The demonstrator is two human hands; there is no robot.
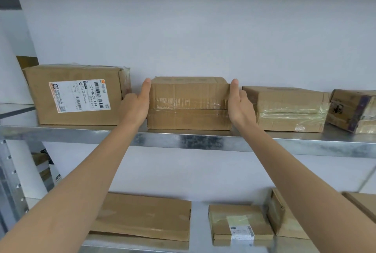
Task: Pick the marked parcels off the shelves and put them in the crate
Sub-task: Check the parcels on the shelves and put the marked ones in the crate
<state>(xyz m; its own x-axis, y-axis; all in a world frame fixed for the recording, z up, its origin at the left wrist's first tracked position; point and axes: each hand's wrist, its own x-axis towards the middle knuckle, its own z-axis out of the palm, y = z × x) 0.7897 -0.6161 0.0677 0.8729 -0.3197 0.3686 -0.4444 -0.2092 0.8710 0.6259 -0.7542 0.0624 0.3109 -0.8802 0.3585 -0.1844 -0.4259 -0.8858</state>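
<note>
Parcel (189,102) on the upper shelf (203,140) sits squeezed between my left hand (136,105) and right hand (240,106), palms flat on its sides; next I'd lift it clear toward me.

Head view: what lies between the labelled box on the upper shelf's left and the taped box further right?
In the head view, one plain box stands there, with the left hand and the right hand against its two sides.
</note>
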